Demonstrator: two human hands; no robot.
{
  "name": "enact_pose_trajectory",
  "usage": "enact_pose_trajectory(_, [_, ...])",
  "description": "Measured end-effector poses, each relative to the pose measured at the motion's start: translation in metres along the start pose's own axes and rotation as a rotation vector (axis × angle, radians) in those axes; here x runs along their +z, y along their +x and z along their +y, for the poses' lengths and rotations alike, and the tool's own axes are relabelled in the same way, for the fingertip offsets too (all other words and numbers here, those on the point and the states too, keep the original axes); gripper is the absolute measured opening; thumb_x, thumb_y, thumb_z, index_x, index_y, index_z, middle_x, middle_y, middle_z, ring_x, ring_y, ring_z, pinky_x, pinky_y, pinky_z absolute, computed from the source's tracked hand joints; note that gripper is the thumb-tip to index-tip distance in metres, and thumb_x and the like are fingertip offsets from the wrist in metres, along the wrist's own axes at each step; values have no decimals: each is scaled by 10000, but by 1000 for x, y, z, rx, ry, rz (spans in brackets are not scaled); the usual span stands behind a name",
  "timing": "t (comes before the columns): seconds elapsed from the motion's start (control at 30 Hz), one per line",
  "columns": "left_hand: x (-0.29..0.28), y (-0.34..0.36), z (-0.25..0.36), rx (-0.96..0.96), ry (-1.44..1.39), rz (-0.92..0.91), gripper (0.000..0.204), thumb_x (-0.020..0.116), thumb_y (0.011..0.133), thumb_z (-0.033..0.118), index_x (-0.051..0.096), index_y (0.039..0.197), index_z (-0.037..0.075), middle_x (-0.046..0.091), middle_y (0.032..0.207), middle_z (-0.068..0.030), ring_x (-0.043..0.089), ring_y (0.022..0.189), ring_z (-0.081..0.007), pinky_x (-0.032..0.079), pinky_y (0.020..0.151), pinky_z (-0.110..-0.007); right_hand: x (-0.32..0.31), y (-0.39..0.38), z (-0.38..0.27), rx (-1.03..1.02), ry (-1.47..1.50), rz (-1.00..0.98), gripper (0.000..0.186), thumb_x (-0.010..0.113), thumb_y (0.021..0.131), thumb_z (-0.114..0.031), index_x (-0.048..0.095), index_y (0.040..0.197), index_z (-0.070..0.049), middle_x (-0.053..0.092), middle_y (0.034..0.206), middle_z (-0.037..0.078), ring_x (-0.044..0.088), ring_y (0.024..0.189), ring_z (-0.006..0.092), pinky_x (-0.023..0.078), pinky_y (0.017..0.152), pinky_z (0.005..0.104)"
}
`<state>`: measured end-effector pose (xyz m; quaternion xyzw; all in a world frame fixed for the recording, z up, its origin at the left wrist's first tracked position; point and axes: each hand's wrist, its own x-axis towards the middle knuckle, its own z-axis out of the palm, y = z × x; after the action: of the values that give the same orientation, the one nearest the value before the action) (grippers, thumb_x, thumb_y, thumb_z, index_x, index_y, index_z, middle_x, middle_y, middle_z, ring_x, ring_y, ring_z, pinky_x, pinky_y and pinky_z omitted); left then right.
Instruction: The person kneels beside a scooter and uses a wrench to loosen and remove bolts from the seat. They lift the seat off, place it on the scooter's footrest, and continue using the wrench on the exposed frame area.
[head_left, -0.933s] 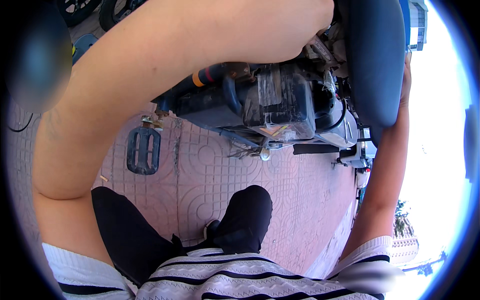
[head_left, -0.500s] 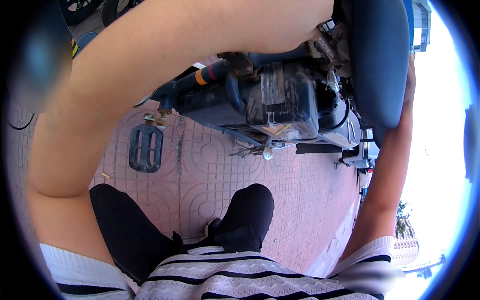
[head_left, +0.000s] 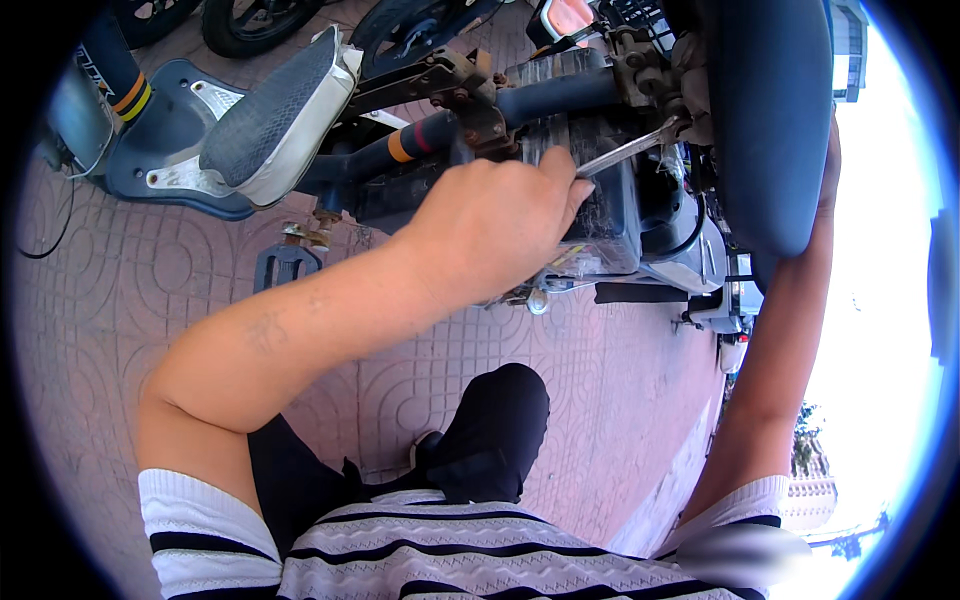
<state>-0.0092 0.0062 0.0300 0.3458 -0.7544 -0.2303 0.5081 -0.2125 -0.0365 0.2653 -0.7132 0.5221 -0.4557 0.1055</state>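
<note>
My left hand (head_left: pixel 500 215) is closed around the handle of a metal wrench (head_left: pixel 625 152). The wrench's far end meets a rusty bolt (head_left: pixel 675 128) on the bracket under a dark blue saddle (head_left: pixel 770 110) of an electric bike. My right arm runs up the right side, and my right hand (head_left: pixel 833 150) lies against the saddle's far side; its fingers are hidden there. Below the wrench sits a scuffed black battery box (head_left: pixel 605 205), beside the blue frame tube (head_left: pixel 560 95) with its orange and red bands.
A grey-topped small seat (head_left: pixel 275 125) sits over the bike's footboard (head_left: pixel 180 150) at left. A pedal (head_left: pixel 285 265) hangs below the frame. Other bikes' wheels (head_left: pixel 260 20) stand at the top. Patterned pink paving (head_left: pixel 600 400) lies underneath.
My left hand has swung down and toward me with the wrench, whose handle has turned with it. My arm no longer covers the small seat. The right arm has barely moved.
</note>
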Motion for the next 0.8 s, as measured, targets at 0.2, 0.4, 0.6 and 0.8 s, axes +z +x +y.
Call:
enact_pose_trajectory(0.2, [22,-15,39,-146,-127,-3,244,473,966,219,471,880,-10,558,502,-156,588,453,-360,489,425,-443,-12,3,8,51,-107,-100,424,497,929,-347,576,1209,-38,597,1170,164,609,1037,248,537,848,338])
enact_pose_trajectory(0.4, [41,-20,68,-271,-269,76,263,453,977,223,461,869,-16,564,523,-180,594,473,-372,481,443,-470,-25,6,15,48,-184,-154,575,538,882,-454,515,1333,-98,611,1203,158,647,1050,249,573,824,354])
enact_pose_trajectory(0.6, [152,-85,123,-548,-878,-346,262,390,1008,236,449,913,0,556,595,-158,583,547,-325,443,545,-437,-17,0,16,-65,-217,-78,591,510,884,-490,518,1331,-104,618,1195,148,662,1012,239,574,791,315])
enact_pose_trajectory(0.8, [107,-83,90,-283,-850,-91,137,477,951,151,513,921,22,599,814,-163,614,715,-336,469,622,-407,-27,4,22,-87,-225,-77,573,503,898,-477,516,1340,-113,602,1230,153,659,1025,253,577,794,334])
